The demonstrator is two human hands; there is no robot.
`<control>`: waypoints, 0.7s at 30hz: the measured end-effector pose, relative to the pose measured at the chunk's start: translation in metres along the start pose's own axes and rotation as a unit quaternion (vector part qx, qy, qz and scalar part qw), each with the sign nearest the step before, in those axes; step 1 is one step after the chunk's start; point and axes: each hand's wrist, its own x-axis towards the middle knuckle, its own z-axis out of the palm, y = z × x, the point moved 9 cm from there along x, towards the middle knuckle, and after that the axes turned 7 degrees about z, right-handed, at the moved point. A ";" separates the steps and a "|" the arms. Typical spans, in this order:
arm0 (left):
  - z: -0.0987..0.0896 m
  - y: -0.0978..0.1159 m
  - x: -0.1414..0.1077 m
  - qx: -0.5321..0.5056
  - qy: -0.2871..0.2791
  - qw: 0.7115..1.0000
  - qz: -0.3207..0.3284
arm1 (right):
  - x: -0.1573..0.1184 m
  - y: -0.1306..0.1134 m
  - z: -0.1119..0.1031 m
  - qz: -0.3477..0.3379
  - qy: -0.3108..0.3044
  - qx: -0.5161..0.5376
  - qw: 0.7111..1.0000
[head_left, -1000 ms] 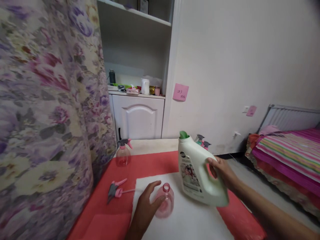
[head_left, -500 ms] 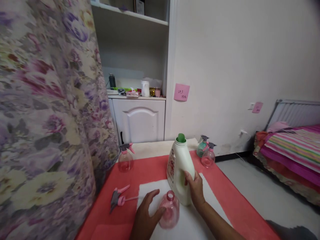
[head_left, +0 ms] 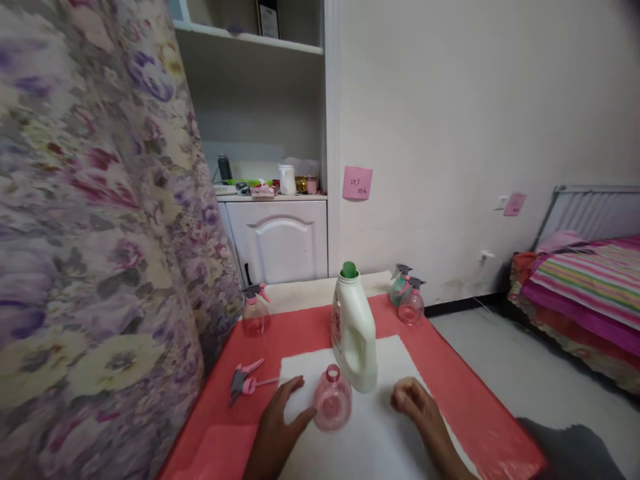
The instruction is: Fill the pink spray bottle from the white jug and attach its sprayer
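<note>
A clear pink spray-bottle body [head_left: 333, 403], its neck uncapped, stands upright on a white cloth [head_left: 367, 447]. Left of it is my left hand [head_left: 280, 423], fingers spread, the thumb tip at the bottle's side; whether it touches I cannot tell. Behind the bottle, slightly to the right, stands a large pale detergent jug [head_left: 356, 330] with a green piece [head_left: 349, 269] in its mouth. My right hand [head_left: 417, 407] is to the right of the jug, apart from it, its fingers curled in with nothing seen in them. A grey and pink spray head [head_left: 245, 381] with a tube lies on the left.
A red cover [head_left: 300, 327] lies over the table. One pink spray bottle [head_left: 256, 317] stands at the back left; a teal one [head_left: 399, 287] and another pink one [head_left: 411, 308] stand at the back right. A floral curtain [head_left: 110, 267] hangs beside the table's left edge.
My right hand has let go of the detergent jug and moved right, away from its handle. My left hand stays open by the pink bottle. The camera view has shifted a little.
</note>
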 end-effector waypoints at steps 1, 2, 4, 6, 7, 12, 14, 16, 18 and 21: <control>-0.001 -0.005 -0.008 0.026 0.003 1.000 -0.002 | -0.012 0.012 0.003 0.011 -0.023 0.004 1.000; 0.000 -0.011 -0.016 0.056 0.003 0.998 -0.002 | -0.022 0.022 0.007 0.019 -0.046 0.012 0.999; 0.009 -0.024 -0.035 0.128 -0.024 0.991 -0.011 | -0.038 0.040 0.016 0.027 -0.083 0.014 0.996; 0.028 -0.031 -0.053 0.224 -0.099 0.970 -0.010 | -0.047 0.050 0.024 0.033 -0.103 0.001 0.994; 0.038 -0.033 -0.061 0.269 -0.145 0.952 -0.012 | -0.048 0.053 0.027 0.033 -0.110 -0.006 0.993; 0.053 -0.021 -0.082 0.387 -0.226 0.892 -0.057 | -0.049 0.045 0.029 0.036 -0.118 0.004 0.992; 0.051 -0.014 -0.083 0.398 -0.239 0.882 -0.079 | -0.051 0.041 0.029 0.039 -0.126 0.013 0.991; 0.048 -0.010 -0.082 0.402 -0.252 0.875 -0.097 | -0.053 0.038 0.028 0.037 -0.133 0.018 0.990; 0.045 -0.005 -0.080 0.400 -0.269 0.870 -0.109 | -0.054 0.036 0.025 0.036 -0.137 0.024 0.990; 0.039 0.006 -0.078 0.393 -0.297 0.861 -0.123 | -0.055 0.035 0.021 0.033 -0.144 0.032 0.989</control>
